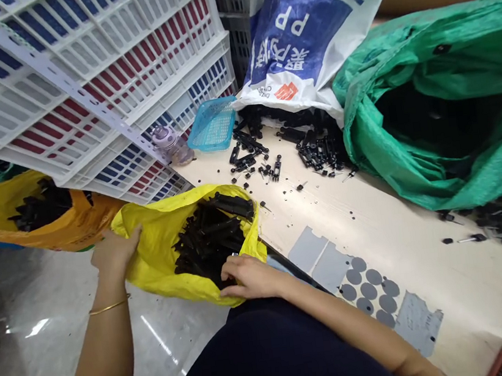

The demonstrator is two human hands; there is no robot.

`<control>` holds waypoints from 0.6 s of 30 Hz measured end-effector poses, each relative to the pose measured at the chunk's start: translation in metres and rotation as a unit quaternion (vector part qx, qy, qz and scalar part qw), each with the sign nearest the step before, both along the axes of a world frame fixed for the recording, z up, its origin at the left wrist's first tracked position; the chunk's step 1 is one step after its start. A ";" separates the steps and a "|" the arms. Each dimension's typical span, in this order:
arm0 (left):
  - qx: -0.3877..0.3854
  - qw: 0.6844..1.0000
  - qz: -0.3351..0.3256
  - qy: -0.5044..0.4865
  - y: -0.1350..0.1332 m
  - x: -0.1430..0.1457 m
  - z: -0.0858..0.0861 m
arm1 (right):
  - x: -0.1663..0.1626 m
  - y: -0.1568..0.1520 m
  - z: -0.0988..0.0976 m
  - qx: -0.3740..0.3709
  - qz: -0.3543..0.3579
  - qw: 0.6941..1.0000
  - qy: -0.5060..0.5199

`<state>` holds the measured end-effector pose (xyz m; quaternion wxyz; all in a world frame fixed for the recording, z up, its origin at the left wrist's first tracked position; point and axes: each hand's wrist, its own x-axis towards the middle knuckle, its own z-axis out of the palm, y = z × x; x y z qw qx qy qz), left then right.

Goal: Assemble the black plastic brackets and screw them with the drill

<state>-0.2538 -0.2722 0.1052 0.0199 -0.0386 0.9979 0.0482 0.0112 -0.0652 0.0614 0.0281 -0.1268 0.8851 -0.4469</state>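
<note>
A yellow woven bag (149,241), full of long black plastic parts (208,233), stands with its mouth open beside the table edge. At its left rim, my left hand (115,254) is closed on the material, thumb on the inner side and the other fingers mostly hidden. My right hand (249,276) grips the near rim, its curled fingers reaching over the edge close to the black parts. Whether those fingertips also touch a part is hard to see.
Black assembled pieces (319,145) spill from a white-and-blue sack (300,39) on the table (328,208). A green sack (377,128) stands right. Stacked white crates (125,75), a blue basket (212,125), a bottle (171,144) and an orange bag (84,219) lie beyond.
</note>
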 end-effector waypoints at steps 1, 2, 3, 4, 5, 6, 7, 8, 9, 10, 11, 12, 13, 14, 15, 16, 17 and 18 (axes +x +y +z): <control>-0.044 0.997 -0.042 0.051 0.013 0.007 0.005 | 0.002 0.005 0.000 -0.003 -0.035 0.999 0.000; -0.057 0.987 -0.111 0.096 0.029 0.014 0.008 | 0.005 0.011 0.000 -0.006 -0.073 0.997 -0.002; -0.049 0.973 -0.186 0.129 0.046 0.021 0.010 | 0.009 0.018 0.000 -0.011 -0.112 0.994 -0.005; -0.026 0.955 -0.256 0.145 0.064 0.027 0.011 | 0.014 0.026 -0.001 -0.019 -0.148 0.989 -0.008; 0.005 0.938 -0.315 0.144 0.084 0.032 0.010 | 0.020 0.035 -0.002 -0.030 -0.182 0.983 -0.009; 0.042 0.920 -0.364 0.136 0.105 0.036 0.008 | 0.029 0.045 -0.004 -0.042 -0.218 0.975 -0.009; 0.080 0.900 -0.410 0.123 0.127 0.040 0.005 | 0.039 0.056 -0.007 -0.050 -0.257 0.965 -0.008; 0.115 0.876 -0.455 0.110 0.151 0.042 0.001 | 0.051 0.067 -0.011 -0.055 -0.300 0.952 -0.006; 0.147 0.849 -0.498 0.100 0.175 0.044 -0.003 | 0.066 0.078 -0.015 -0.055 -0.348 0.936 -0.004; 0.172 0.821 -0.537 0.089 0.201 0.046 -0.007 | 0.082 0.088 -0.021 -0.050 -0.399 0.916 -0.003; 0.189 0.794 -0.573 0.076 0.228 0.046 -0.012 | 0.100 0.096 -0.029 -0.040 -0.455 0.890 -0.002; 0.196 0.770 -0.604 0.060 0.256 0.045 -0.017 | 0.118 0.103 -0.037 -0.023 -0.509 0.861 -0.002; 0.191 0.753 -0.629 0.039 0.285 0.042 -0.023 | 0.137 0.108 -0.047 0.000 -0.563 0.826 0.002; 0.174 0.746 -0.643 0.018 0.314 0.038 -0.029 | 0.155 0.110 -0.056 0.030 -0.612 0.790 0.004; 0.148 0.751 -0.643 -0.002 0.343 0.032 -0.035 | 0.172 0.111 -0.066 0.063 -0.650 0.758 0.005; 0.123 0.767 -0.629 -0.017 0.372 0.025 -0.041 | 0.187 0.110 -0.075 0.091 -0.675 0.733 0.005; 0.106 0.787 -0.606 -0.040 0.400 0.016 -0.047 | 0.198 0.107 -0.083 0.117 -0.691 0.714 0.010; 0.099 0.806 -0.580 -0.068 0.426 0.008 -0.052 | 0.207 0.104 -0.090 0.143 -0.695 0.705 0.020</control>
